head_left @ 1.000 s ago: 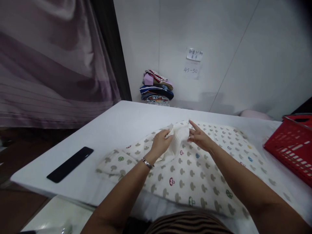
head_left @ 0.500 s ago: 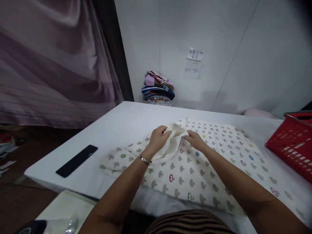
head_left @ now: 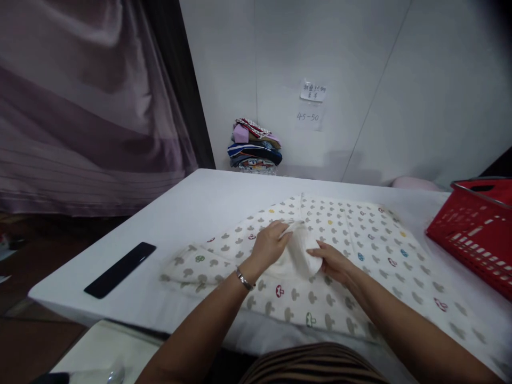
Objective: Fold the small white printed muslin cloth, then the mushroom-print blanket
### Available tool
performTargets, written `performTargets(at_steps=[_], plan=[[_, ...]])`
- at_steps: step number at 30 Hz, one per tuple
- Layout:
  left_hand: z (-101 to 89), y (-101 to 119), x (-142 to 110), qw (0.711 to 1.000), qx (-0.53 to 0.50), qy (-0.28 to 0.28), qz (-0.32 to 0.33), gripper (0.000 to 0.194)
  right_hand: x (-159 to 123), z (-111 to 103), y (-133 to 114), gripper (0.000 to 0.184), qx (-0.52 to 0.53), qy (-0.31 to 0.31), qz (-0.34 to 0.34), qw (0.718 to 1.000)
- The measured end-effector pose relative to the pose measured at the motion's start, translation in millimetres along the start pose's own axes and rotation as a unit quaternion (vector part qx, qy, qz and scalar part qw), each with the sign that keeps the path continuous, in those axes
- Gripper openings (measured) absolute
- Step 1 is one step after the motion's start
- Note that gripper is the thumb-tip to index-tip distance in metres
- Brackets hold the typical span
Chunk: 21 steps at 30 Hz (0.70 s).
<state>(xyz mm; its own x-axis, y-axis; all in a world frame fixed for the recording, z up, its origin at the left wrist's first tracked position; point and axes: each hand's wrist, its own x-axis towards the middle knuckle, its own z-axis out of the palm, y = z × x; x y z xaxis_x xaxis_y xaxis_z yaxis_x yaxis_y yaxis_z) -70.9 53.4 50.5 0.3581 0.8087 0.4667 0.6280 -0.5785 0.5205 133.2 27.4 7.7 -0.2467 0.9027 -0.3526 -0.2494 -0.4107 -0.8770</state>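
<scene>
A cream cloth printed with small mushrooms [head_left: 352, 240] lies spread on the white table [head_left: 200, 202]. A plain white flap of it [head_left: 298, 250] is bunched near the middle. My left hand [head_left: 269, 246], a bracelet on its wrist, is closed on the flap's left edge. My right hand [head_left: 334, 262] grips the flap's lower right edge, fingers curled on the fabric. Both hands press the flap down toward the cloth.
A black phone [head_left: 120, 269] lies at the table's left front. A red plastic basket [head_left: 476, 234] stands at the right edge. A pile of folded clothes [head_left: 254, 146] sits against the white wall behind. A mauve curtain [head_left: 80, 106] hangs to the left.
Both hands have drawn the white flap from the far edge toward me and lowered it onto the cloth. The right hand went from pointing fingers to gripping the fabric.
</scene>
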Motion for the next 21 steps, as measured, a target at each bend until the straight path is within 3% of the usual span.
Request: performTargets(at_steps=[4, 7, 11, 16, 21], plan=[[33.5, 16.6, -27.4, 0.988, 0.073, -0.116, 0.064, 0.021, -24.3, -0.5, 19.1, 0.034, 0.062, 0.048, -0.008, 0.997], [47.9, 26.1, -42.2, 0.973, 0.115, -0.177, 0.095, 0.021, -34.7, -3.7, 26.9, 0.027, 0.068, 0.058, 0.000, 0.996], [48.8, 34.6, -45.0, 0.972, 0.149, -0.150, 0.099, 0.025, -38.3, -8.7, 31.0, 0.022, 0.042, 0.099, 0.008, 0.994], [56.3, 44.8, -47.1, 0.972, 0.168, -0.134, 0.099, 0.023, -36.3, -8.2, 30.1, 0.017, 0.059, 0.047, -0.023, 0.997], [68.9, 49.8, -54.4, 0.974, 0.161, -0.130, 0.096, 0.024, -39.0, -10.6, 27.0, 0.015, 0.071, 0.034, -0.033, 0.996]])
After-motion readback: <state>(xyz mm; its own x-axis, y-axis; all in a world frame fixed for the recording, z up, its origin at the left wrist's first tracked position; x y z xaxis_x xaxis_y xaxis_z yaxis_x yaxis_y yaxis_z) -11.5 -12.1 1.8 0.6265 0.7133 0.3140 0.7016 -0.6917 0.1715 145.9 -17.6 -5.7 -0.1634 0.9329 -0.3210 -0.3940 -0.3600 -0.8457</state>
